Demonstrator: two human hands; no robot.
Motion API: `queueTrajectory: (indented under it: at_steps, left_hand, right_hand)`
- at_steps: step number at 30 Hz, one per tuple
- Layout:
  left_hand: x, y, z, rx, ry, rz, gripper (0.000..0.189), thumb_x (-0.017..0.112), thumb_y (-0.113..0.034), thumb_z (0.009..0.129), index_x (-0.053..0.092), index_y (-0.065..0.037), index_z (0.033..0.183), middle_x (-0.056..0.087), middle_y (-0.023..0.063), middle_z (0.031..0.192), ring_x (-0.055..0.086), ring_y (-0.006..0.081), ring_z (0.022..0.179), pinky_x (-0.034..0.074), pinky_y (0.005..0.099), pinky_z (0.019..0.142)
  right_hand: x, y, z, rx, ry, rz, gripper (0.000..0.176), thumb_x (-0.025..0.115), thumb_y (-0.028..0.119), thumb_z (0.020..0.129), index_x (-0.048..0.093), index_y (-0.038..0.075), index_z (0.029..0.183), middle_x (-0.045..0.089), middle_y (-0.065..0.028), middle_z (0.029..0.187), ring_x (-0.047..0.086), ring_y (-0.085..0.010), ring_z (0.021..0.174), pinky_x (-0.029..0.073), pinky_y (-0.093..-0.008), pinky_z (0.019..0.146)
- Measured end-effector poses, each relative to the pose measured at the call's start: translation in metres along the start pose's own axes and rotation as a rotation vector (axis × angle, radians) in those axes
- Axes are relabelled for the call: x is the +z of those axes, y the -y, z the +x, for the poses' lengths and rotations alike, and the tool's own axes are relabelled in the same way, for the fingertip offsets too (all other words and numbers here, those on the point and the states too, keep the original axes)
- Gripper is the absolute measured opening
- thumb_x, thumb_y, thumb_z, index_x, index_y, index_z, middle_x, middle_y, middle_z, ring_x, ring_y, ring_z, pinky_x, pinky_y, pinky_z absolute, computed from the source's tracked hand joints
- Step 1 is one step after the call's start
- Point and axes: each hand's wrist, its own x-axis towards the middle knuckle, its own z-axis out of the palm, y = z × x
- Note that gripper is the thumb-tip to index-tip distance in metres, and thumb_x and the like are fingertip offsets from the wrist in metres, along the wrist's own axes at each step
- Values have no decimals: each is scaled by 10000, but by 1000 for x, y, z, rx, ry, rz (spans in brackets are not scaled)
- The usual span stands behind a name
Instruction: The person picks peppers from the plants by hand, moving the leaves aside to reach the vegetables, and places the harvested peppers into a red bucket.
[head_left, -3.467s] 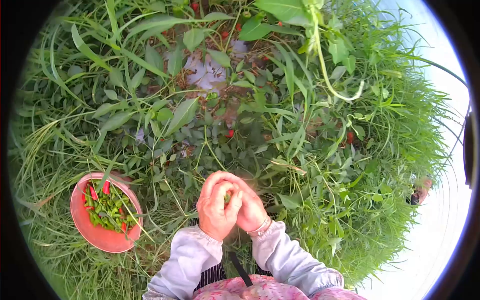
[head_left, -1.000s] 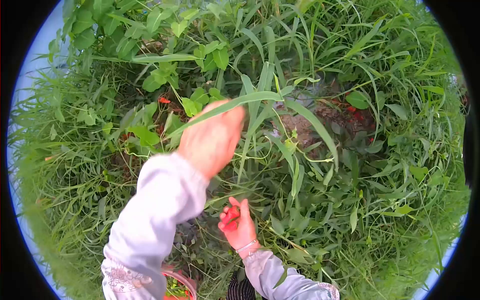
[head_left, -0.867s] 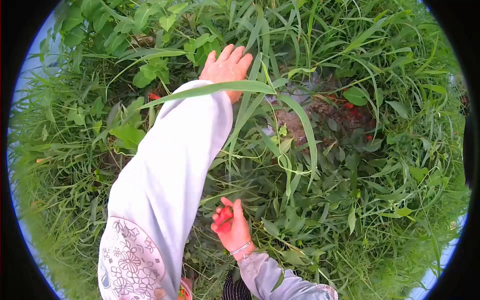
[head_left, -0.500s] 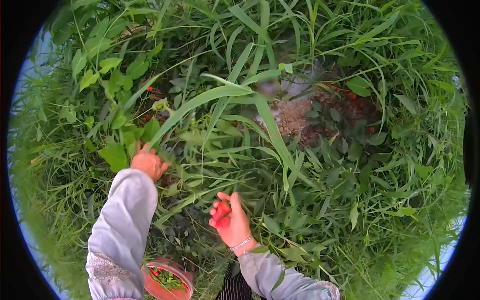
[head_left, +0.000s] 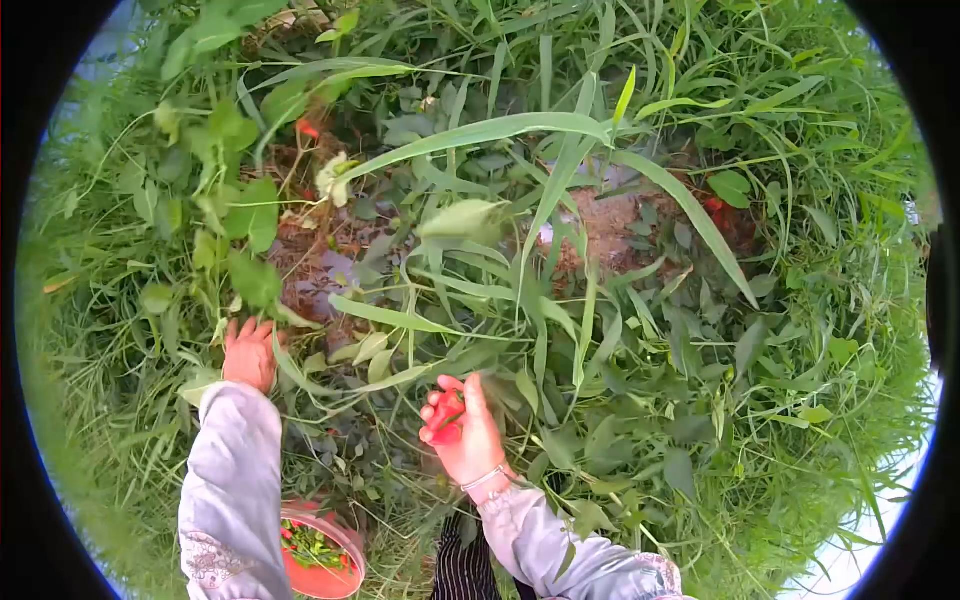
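Note:
My left hand (head_left: pixel 250 358) reaches into the leafy plants at the left, fingers spread against the vines and leaves (head_left: pixel 255 280). I see nothing held in it. My right hand (head_left: pixel 470 445), palm up in the lower middle, has its fingers curled around red peppers (head_left: pixel 447 412) with a bit of green showing. A pink bucket (head_left: pixel 325 583) stands below, beside my left sleeve, with red and green peppers (head_left: pixel 310 545) inside. Another red pepper (head_left: pixel 307 128) shows among the stems at the upper left.
Long grass blades (head_left: pixel 480 135) arch across the middle. Bare brown soil (head_left: pixel 610 225) with shiny whitish patches shows between plants. More red fruit (head_left: pixel 715 205) lies in shade at the right. Dense grass surrounds everything; striped cloth (head_left: pixel 463 560) is at the bottom.
My left hand has moved left and slightly down, its fingers now more spread. The vines have shifted, exposing more soil at the left. My right hand still holds the red peppers.

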Motion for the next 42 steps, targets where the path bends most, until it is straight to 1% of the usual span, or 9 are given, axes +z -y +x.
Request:
queueTrajectory:
  at_steps: [4,8,12,16,21,30,33,36,42]
  left_hand:
    - [-95,-39,33,206,28,-347,190,581,-148,761,638,-79,928,611,131,835,562,310,955,459,421,817]
    - [-209,-103,55,219,95,207,194,563,-73,723,630,-13,895,634,154,881,590,320,847,492,381,713]
    - [-271,-176,107,327,-232,-603,163,562,-92,813,631,-7,934,651,124,878,628,223,788,487,305,703]
    - [-200,-235,241,136,-226,-305,247,583,-264,815,644,-66,950,641,137,885,612,281,875,483,346,785]
    - [-78,-224,308,-70,10,-158,765,612,-241,787,167,-130,1399,350,200,1327,501,391,1087,426,476,898]
    - [-12,-148,281,314,410,-519,301,618,-145,720,447,-45,947,523,164,953,569,315,826,457,423,692]
    - [23,-138,267,706,299,-524,158,620,-112,698,541,-17,797,581,151,829,592,289,739,467,406,623]
    - [25,-208,191,101,-12,-132,167,580,-101,703,555,-7,838,566,116,734,567,241,677,480,371,610]
    - [54,-226,183,151,-220,-12,230,511,-141,777,533,-5,962,585,110,798,583,229,703,491,371,600]
  right_hand:
    - [6,5,1,-24,33,-15,423,469,489,886,521,98,1039,545,-40,845,532,-178,745,423,-312,559]
    - [13,11,-1,-4,103,-17,393,479,443,900,528,77,1035,558,-44,841,559,-165,722,454,-292,521]
    - [21,17,-5,77,253,-97,353,482,381,916,530,61,1057,559,-43,843,557,-143,708,462,-264,508]
    - [21,32,-5,114,320,-244,356,456,364,928,513,50,1086,543,-54,867,541,-150,726,454,-269,535]
    - [15,39,-7,106,280,-234,356,492,364,915,525,54,1088,558,-29,860,554,-116,734,459,-235,522]
    - [15,38,-5,202,141,-336,359,459,369,927,508,44,1072,553,-56,850,545,-153,717,457,-279,535]
    - [19,35,-6,193,104,-350,353,460,371,926,524,41,1033,564,-55,853,548,-149,721,459,-277,537]
    - [15,24,0,175,44,-375,328,535,398,887,559,82,972,560,-14,757,556,-109,654,455,-238,495]
    - [9,12,0,189,-13,-442,327,560,402,871,561,88,962,555,-6,736,558,-108,659,457,-243,499]
